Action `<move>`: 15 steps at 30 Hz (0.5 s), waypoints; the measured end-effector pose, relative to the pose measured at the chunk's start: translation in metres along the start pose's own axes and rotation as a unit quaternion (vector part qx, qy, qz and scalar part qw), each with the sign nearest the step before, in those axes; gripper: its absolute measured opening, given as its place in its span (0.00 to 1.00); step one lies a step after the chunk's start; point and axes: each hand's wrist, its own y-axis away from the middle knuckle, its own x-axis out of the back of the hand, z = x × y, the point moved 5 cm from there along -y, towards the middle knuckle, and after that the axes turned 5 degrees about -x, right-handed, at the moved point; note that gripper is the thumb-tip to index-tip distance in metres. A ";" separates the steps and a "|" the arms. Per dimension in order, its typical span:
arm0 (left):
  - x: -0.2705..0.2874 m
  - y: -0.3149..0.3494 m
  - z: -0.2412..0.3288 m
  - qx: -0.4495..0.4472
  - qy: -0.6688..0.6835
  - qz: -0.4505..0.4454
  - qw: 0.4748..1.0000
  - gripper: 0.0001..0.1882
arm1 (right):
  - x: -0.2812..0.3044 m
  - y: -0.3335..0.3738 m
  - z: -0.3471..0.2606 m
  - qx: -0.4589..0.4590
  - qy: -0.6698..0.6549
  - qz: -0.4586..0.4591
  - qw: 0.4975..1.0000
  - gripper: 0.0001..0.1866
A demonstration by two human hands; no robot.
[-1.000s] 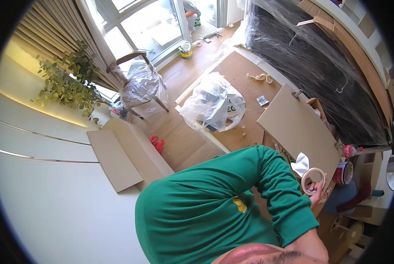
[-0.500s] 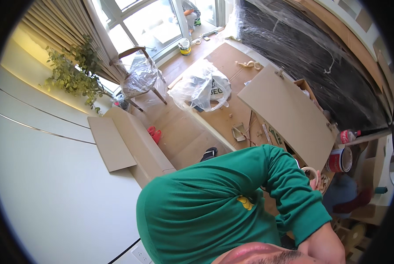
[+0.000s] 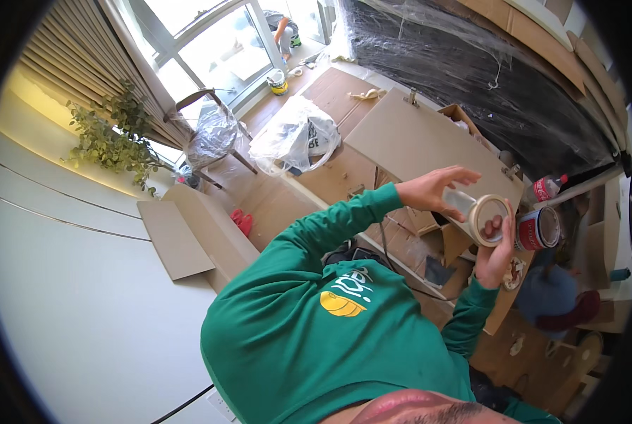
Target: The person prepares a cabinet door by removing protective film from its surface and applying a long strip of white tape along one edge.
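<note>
My right hand [image 3: 497, 256] holds a roll of masking tape [image 3: 477, 225] on edge, and some of its fingers show in the roll's opening. My left hand [image 3: 430, 191] is beside the roll, with its upper fingers stretched toward it. A short, pale, see-through strip of tape [image 3: 458, 202] spans from the roll to the left hand and seems gripped there, though the exact hold is hard to see. Behind both hands lies a beige cabinet door [image 3: 429, 145] with metal hinges. A paint can [image 3: 538, 228] with a red label stands just right of the roll.
White plastic bags [image 3: 295, 134] lie on the cardboard-covered surface. A red-capped bottle [image 3: 549, 187] is past the can. A wrapped chair [image 3: 213, 134], a leafy plant [image 3: 118, 141] and a long cardboard box [image 3: 203, 233] stand left. Another person [image 3: 284, 32] bends beyond the glass.
My left hand has come into view, swinging from the lower right up to the roll. My right hand has raised the roll into plain sight. The view has turned slightly right.
</note>
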 end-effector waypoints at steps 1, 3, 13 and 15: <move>0.005 0.004 -0.002 -0.002 0.031 0.002 1.000 0.43 | -0.011 -0.008 0.006 -0.021 -0.022 -0.016 0.999 0.22; 0.023 0.006 -0.003 -0.022 0.039 0.054 0.998 0.39 | -0.032 -0.023 0.017 -0.045 -0.037 -0.036 0.998 0.21; 0.073 0.029 -0.003 0.005 0.104 0.185 0.977 0.28 | -0.075 -0.053 0.064 -0.107 0.016 -0.063 0.992 0.19; 0.080 0.033 -0.009 0.032 0.127 0.201 0.971 0.27 | -0.098 -0.044 0.063 -0.064 0.096 -0.062 0.991 0.22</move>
